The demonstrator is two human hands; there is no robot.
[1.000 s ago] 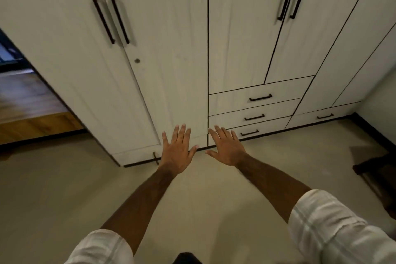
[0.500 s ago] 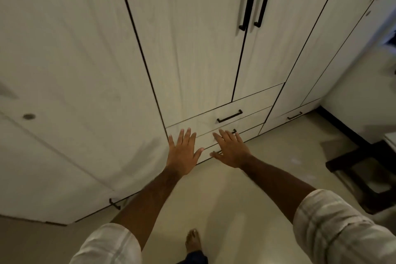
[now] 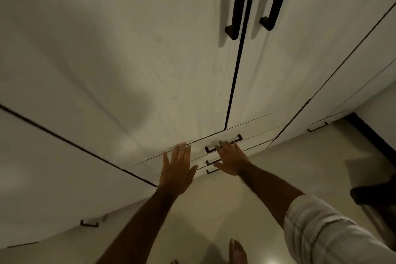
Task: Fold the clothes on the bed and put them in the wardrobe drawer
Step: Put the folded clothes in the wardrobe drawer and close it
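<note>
A white wardrobe (image 3: 150, 70) fills the view, very close. Three shut drawers with dark handles are stacked low in its middle section; the top drawer (image 3: 257, 128) has a dark handle (image 3: 235, 138). My left hand (image 3: 176, 172) reaches out flat with straight fingers, fingertips near the top drawer's left edge. My right hand (image 3: 230, 159) is spread flat in front of the drawer handles, partly hiding them. Neither hand holds anything. No clothes and no bed are in view.
Two long black door handles (image 3: 252, 0) hang above the drawers. Another low drawer handle (image 3: 317, 127) is at the right, one more (image 3: 89, 223) at the lower left. A dark piece of furniture (image 3: 372, 195) stands at the right. My bare foot (image 3: 236, 252) is on the pale floor.
I have stepped much closer to the wardrobe, so the drawers now lie right at my fingertips. Both hands stay flat and empty, reaching toward the drawers.
</note>
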